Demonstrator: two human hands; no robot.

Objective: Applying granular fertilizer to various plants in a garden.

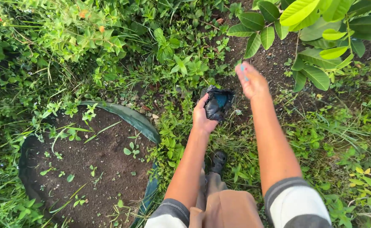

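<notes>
Your arms are bare from the upper arm down to the hands: left hand, right hand. You wear a short-sleeved shirt with white sleeves, each ending in a dark grey band at the cuff. Below, you have tan-brown trousers, loose and creased at the knee. One dark shoe shows under the trouser leg. No rings, watch or gloves show on either hand.

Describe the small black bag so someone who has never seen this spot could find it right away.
Start at the big round grow bag full of dark soil at lower left, then go right across the weeds to the left hand. The small black bag is pinched in it, just below the raised right hand. It is the only crumpled, glossy black thing, showing blue in its open mouth.
</notes>
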